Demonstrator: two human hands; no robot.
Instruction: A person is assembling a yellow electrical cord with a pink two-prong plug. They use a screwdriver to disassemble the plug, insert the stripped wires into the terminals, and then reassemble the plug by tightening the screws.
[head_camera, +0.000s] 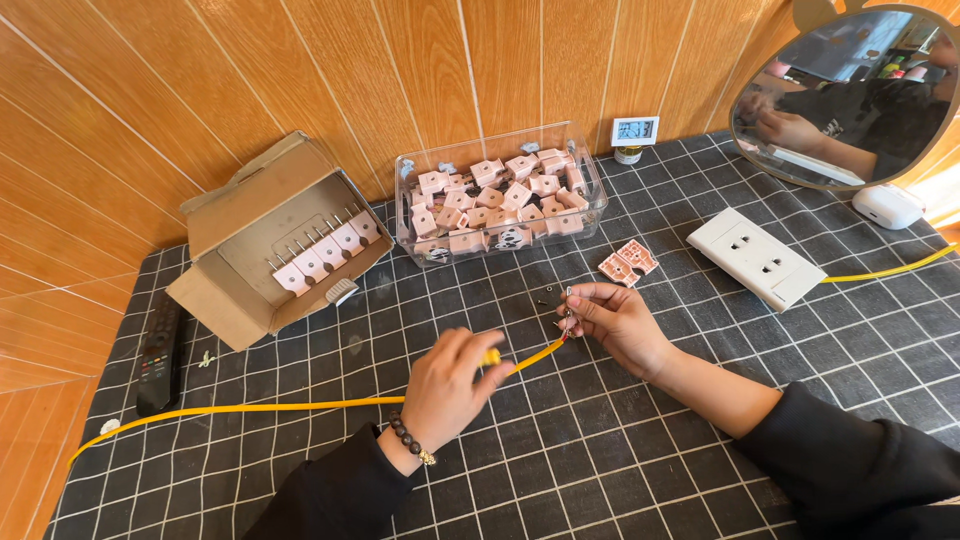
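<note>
My left hand (445, 385) pinches the yellow cable (250, 407), light and limp, near its stripped end. My right hand (610, 318) grips a small metal fitting (567, 318) there, mid-counter.

box (262, 250) left of bin (500, 195), socket (757, 257) right

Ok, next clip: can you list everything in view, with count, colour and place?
yellow cable: one, yellow, runs across the mat from the left edge to both hands
clear plastic box: one, full of pink plug shells, by the wall
cardboard box: one, brown, open, pink plugs with prongs inside, left
pink plug halves: two, loose on the mat, centre right
white wall socket: one, right
remote control: one, black, far left
small digital display: one, white, by the wall
mirror: one, round, top right
checked mat: one, black with white grid
left hand: grips the cable
right hand: pinches the cable's stripped end
</note>
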